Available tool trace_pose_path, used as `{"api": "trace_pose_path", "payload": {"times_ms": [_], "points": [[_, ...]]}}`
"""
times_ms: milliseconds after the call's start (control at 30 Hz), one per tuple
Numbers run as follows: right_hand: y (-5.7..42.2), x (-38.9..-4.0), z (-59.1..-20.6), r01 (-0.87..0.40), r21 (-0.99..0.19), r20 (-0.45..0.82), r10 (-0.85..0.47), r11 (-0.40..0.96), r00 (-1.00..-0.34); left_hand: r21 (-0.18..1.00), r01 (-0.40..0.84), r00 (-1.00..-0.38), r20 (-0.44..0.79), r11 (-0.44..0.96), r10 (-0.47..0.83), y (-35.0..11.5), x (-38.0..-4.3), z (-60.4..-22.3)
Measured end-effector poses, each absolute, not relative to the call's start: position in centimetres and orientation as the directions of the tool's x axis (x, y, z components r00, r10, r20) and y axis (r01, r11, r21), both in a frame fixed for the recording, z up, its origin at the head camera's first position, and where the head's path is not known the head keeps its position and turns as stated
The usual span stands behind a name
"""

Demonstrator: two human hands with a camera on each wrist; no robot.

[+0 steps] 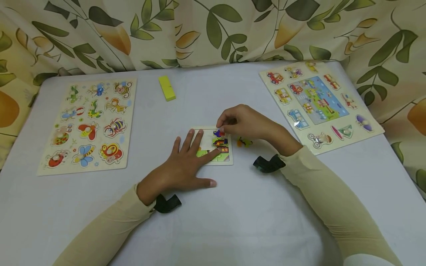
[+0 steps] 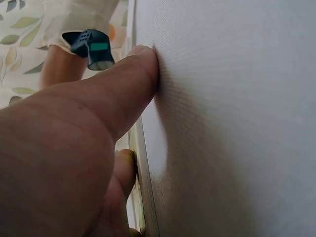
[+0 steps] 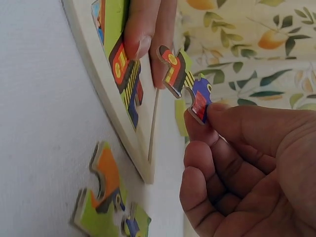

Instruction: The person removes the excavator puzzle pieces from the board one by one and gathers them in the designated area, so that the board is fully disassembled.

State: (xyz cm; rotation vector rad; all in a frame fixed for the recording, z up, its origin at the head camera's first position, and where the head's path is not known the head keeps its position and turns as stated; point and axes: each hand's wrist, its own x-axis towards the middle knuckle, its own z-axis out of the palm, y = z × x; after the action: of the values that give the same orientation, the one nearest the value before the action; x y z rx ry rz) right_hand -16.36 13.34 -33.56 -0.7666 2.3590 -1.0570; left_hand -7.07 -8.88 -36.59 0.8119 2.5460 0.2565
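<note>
My right hand (image 1: 246, 122) pinches a jigsaw piece (image 3: 201, 98) between thumb and curled fingers. Blue, red, yellow and black show on it, and it is held over the corner of a small puzzle board (image 3: 94, 74). In the head view that board lies flat at the table's middle, partly filled with joined pieces (image 1: 221, 147). Across its left part and lower edge lies my left hand (image 1: 183, 166), fingers spread and straight, one fingertip on the fitted pieces. The left thumb (image 2: 143, 61) rests on the cloth in front. Loose jigsaw pieces (image 3: 98, 217) lie beside the board's right edge.
An insect peg puzzle (image 1: 100, 107) lies on the left of the white table and a vehicle puzzle (image 1: 301, 136) at the back right. A yellow block (image 1: 167, 88) sits behind the small board. Leaf-patterned curtain (image 1: 213, 33) hangs along the far edge.
</note>
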Motion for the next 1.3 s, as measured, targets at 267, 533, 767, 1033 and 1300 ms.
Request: {"api": "trace_pose_path", "payload": {"times_ms": [267, 533, 767, 1033, 1300], "points": [[14.9, -16.0, -33.4, -0.325, -0.761, -0.146, -0.637, 0.561, -0.757, 0.29, 0.499, -0.737, -0.355, 0.817, 0.576, -8.7, -7.1, -36.7], [16.8, -15.6, -33.7, -0.299, -0.756, -0.186, -0.629, 0.582, -0.755, 0.288, 0.502, -0.737, -0.35, 0.815, 0.578, -8.6, -7.1, -36.7], [18.5, -15.1, -33.6, -0.286, -0.759, -0.203, -0.629, 0.585, -0.75, 0.295, 0.496, -0.732, -0.365, 0.817, 0.576, -8.8, -7.0, -36.7], [20.2, -14.8, -33.7, -0.275, -0.74, -0.23, -0.614, 0.614, -0.755, 0.3, 0.506, -0.731, -0.35, 0.809, 0.586, -8.9, -7.0, -36.8], [21.3, -14.8, -33.6, -0.271, -0.697, -0.27, -0.593, 0.664, -0.759, 0.309, 0.507, -0.734, -0.334, 0.805, 0.591, -9.0, -6.9, -36.9]]}}
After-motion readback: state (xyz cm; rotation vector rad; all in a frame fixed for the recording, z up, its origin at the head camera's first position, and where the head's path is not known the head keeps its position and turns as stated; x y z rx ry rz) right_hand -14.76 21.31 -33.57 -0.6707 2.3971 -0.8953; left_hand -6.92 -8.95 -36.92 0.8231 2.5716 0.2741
